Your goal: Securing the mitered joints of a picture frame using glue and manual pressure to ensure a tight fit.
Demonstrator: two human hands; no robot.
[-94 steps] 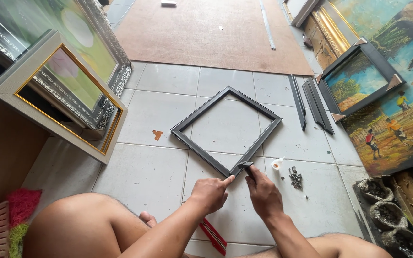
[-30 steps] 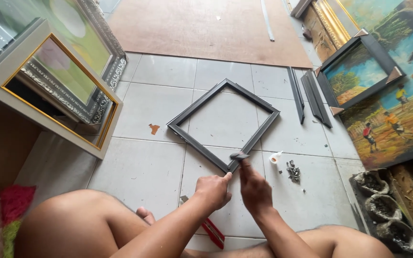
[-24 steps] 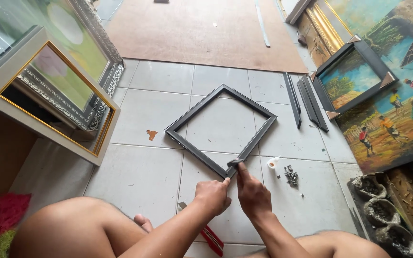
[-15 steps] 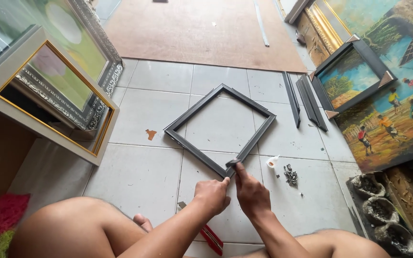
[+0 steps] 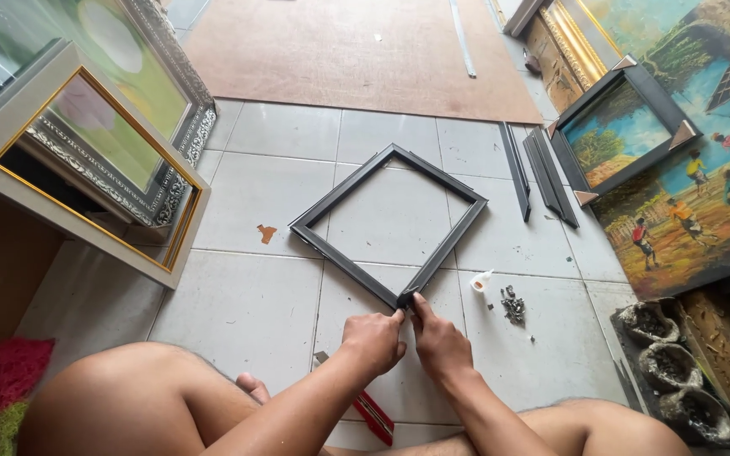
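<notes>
Small white glue bottle [image 5: 481, 280] lies on the floor tiles [image 5: 247, 312] just right of the frame's near corner, grey pile of small metal fasteners [image 5: 513, 305] beside it. Dark square frame [image 5: 389, 223] sits flat, turned like a diamond. Left hand [image 5: 373, 340] and right hand [image 5: 438, 342] both pinch narrow on that near corner, touching each other. Spare dark moulding strips [image 5: 542, 173] further right, framed painting [image 5: 623, 135] beyond. Red-handled tool [image 5: 373, 415] under the forearms.

Person's body: bare limbs, nothing worn in view.
Left hand [image 5: 373, 338] and right hand [image 5: 438, 342] bare, no sleeves, gloves, rings or watch; legs uncovered.
</notes>
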